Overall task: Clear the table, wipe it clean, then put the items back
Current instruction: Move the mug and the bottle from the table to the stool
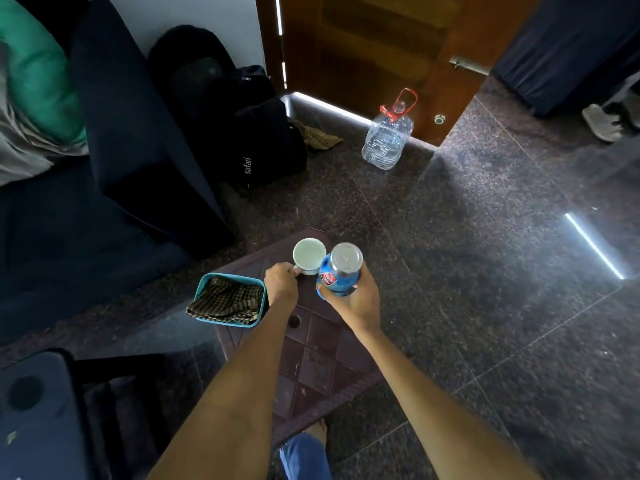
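Observation:
A small dark brown plastic table (313, 355) stands on the floor in front of me. A white mug (309, 254) stands at its far end, and my left hand (281, 283) grips the mug's handle. My right hand (356, 295) holds a blue bottle (338, 270) with a silver cap, just right of the mug. A teal tray (204, 292) sits at the table's left edge with a checked cloth (227, 301) folded in it.
A dark sofa (104, 188) with a green cushion (41, 71) runs along the left. Black bags (242, 133) lean by the wall. A large clear water jug (388, 136) stands on the granite floor by a wooden door (374, 46). A dark stool (38, 417) is at lower left.

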`<state>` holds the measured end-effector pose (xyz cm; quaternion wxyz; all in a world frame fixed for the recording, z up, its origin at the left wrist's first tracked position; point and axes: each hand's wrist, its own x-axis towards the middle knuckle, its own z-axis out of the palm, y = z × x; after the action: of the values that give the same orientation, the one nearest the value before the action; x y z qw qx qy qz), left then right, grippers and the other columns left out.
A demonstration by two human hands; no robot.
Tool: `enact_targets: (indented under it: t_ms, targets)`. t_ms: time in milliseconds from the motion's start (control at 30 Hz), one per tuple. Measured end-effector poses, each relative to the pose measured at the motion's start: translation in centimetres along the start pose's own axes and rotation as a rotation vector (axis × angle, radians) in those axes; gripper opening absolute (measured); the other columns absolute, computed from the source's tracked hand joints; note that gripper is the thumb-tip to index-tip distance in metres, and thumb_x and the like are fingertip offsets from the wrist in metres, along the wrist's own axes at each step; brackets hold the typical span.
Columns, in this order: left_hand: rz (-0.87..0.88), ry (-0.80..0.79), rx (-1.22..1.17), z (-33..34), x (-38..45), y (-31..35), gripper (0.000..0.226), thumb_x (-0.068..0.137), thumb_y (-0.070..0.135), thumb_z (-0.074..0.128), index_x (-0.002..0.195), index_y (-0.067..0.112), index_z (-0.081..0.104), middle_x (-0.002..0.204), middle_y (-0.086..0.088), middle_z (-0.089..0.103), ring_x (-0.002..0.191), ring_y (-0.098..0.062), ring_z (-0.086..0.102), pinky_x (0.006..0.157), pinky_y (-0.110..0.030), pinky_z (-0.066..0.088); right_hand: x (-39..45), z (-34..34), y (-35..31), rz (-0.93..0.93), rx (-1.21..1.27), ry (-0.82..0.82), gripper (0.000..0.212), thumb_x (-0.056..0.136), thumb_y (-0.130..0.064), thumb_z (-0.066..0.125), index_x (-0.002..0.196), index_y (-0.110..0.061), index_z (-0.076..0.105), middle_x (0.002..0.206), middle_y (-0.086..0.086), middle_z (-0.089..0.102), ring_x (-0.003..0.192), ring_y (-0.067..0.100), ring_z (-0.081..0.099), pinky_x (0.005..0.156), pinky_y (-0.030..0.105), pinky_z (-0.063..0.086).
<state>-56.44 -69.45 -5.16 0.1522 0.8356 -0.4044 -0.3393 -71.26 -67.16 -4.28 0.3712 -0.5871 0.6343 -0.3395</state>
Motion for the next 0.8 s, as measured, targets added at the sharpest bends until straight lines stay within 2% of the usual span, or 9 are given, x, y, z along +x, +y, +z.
enact_targets:
  t_ms: [167, 233, 300, 367, 533, 633, 800]
  targets:
    - [-0.009, -0.006, -0.037, -0.3, -0.1, 0.2, 0.02, 0.088, 0.013, 0.058, 0.085, -0.004, 0.068, 0.093, -0.024, 0.069, 0.09, -0.038, 0.062, 0.07, -0.038, 0.041, 0.2, 0.3, -0.2, 0.002, -0.056, -0.06, 0.077, 0.058, -0.04, 0.084, 0.124, -0.02, 0.049, 0.12, -0.003, 0.058, 0.113, 0.014, 0.056, 0.088, 0.028, 0.051]
    - [-0.001, 0.0, -0.027, -0.7, -0.4, 0.3, 0.018, 0.086, 0.015, 0.061, 0.079, -0.001, 0.062, 0.093, -0.024, 0.068, 0.086, -0.037, 0.06, 0.065, -0.036, 0.035, 0.0, 0.0, -0.4, 0.015, -0.056, -0.081, 0.083, 0.058, -0.041, 0.084, 0.129, -0.021, 0.045, 0.125, -0.003, 0.055, 0.118, 0.014, 0.053, 0.091, 0.028, 0.049]
    - [0.011, 0.022, -0.03, -1.4, -1.2, 0.3, 0.016, 0.085, 0.015, 0.062, 0.077, 0.003, 0.055, 0.094, -0.025, 0.067, 0.083, -0.037, 0.056, 0.065, -0.037, 0.033, -0.4, -0.3, -0.5, 0.041, -0.054, -0.105, 0.091, 0.056, -0.044, 0.084, 0.133, -0.02, 0.041, 0.131, -0.001, 0.052, 0.122, 0.016, 0.051, 0.096, 0.035, 0.049]
    - [0.045, 0.032, -0.031, -2.2, -2.0, 0.1, 0.012, 0.086, 0.012, 0.061, 0.086, 0.0, 0.059, 0.098, -0.024, 0.066, 0.093, -0.039, 0.058, 0.072, -0.04, 0.039, -1.2, -0.5, -0.5, 0.078, -0.048, -0.105, 0.096, 0.054, -0.043, 0.086, 0.134, -0.017, 0.04, 0.131, 0.003, 0.051, 0.123, 0.019, 0.05, 0.097, 0.044, 0.049]
    - [0.172, 0.03, -0.012, -4.4, -5.3, -1.7, 0.02, 0.091, 0.012, 0.051, 0.105, 0.004, 0.063, 0.106, -0.02, 0.068, 0.103, -0.037, 0.06, 0.083, -0.04, 0.046, -5.2, -0.5, -0.7, 0.212, -0.143, -0.055, 0.103, 0.06, -0.047, 0.083, 0.142, -0.012, 0.031, 0.139, 0.013, 0.046, 0.13, 0.026, 0.043, 0.103, 0.047, 0.044]
    - [0.238, 0.025, 0.008, -5.8, -7.8, -3.6, 0.023, 0.094, 0.015, 0.047, 0.105, 0.003, 0.063, 0.104, -0.021, 0.068, 0.1, -0.037, 0.061, 0.083, -0.042, 0.047, -8.2, 0.3, -1.3, 0.269, -0.21, -0.056, 0.099, 0.066, -0.052, 0.077, 0.143, -0.013, 0.028, 0.14, 0.013, 0.046, 0.131, 0.027, 0.041, 0.101, 0.048, 0.042]
    - [0.211, 0.074, -0.007, -10.3, -12.9, -10.6, 0.024, 0.096, 0.018, 0.043, 0.102, 0.005, 0.062, 0.102, -0.018, 0.068, 0.096, -0.035, 0.062, 0.079, -0.039, 0.046, -14.2, 4.1, -5.2, 0.171, -0.26, -0.155, 0.083, 0.074, -0.052, 0.071, 0.139, -0.017, 0.034, 0.136, 0.007, 0.048, 0.128, 0.022, 0.043, 0.096, 0.043, 0.043]
